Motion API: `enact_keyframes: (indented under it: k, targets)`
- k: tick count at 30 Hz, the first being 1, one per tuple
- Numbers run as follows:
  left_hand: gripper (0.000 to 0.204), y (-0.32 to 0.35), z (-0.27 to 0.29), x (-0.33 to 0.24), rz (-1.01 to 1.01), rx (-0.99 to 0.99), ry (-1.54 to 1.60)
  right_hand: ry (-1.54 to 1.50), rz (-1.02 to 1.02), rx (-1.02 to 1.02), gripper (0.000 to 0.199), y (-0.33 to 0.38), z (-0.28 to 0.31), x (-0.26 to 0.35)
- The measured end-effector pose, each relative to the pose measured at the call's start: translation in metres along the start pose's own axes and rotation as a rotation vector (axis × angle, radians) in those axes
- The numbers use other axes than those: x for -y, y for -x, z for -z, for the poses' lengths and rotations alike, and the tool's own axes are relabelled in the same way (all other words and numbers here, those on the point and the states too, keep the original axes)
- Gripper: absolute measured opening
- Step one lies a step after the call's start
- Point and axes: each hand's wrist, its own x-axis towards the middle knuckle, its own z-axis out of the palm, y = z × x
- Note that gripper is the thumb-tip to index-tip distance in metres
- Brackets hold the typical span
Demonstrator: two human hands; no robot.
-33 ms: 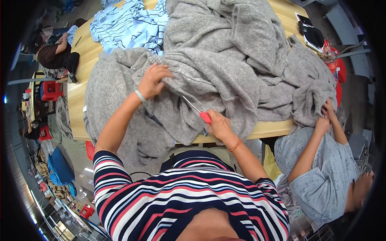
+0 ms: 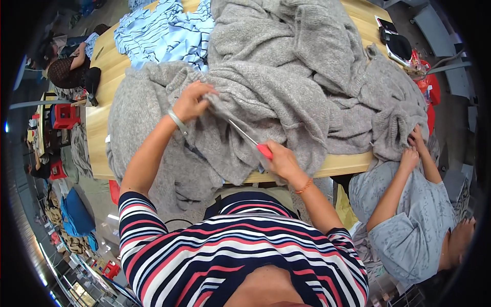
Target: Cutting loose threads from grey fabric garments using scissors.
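Note:
A grey fuzzy knit garment (image 2: 138,117) lies bunched at the table's near edge, and part of it hangs over. My left hand (image 2: 191,101) is closed on a raised fold of it, thumb against fingers. In my right hand (image 2: 284,161) is a tool with a red handle (image 2: 264,150) and a long, slim, straight metal shaft. I cannot tell whether it is a pair of scissors. Its shaft points up and left toward the fold at my left hand. The tip lies at or just over the knit; whether it touches is unclear.
More grey knitwear (image 2: 286,41) is heaped behind and to the right. A light blue striped cloth (image 2: 163,33) lies at the back left of the wooden table (image 2: 107,71). At right, a co-worker's hands (image 2: 413,148) handle grey knit. A black pouch (image 2: 399,46) sits at the far right.
My right hand has shifted slightly right and down with the red-handled tool. My left hand has moved slightly left, still on the knit. The co-worker's hands look the same.

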Motion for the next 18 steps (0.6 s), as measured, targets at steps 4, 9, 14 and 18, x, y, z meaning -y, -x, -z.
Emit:
enact_keyframes:
  k: [4, 9, 14, 18]
  targets:
    - [0.028, -0.029, 0.041, -0.005, 0.210, -0.129, 0.880, -0.365, -0.008, -0.130, 0.024, 0.021, 0.082, -0.011]
    - [0.027, -0.086, 0.015, 0.006, 0.250, -0.152, 0.677, -0.320, -0.158, -0.412, 0.024, 0.007, 0.134, -0.058]
    - [0.034, -0.077, -0.033, -0.078, -0.146, -0.667, -0.238, 0.080, -0.304, -0.401, 0.027, 0.003, 0.125, -0.040]
    - [0.041, -0.068, -0.088, -0.104, -0.199, -0.424, -0.247, 0.164, -0.132, -0.343, 0.024, 0.008, 0.133, -0.012]
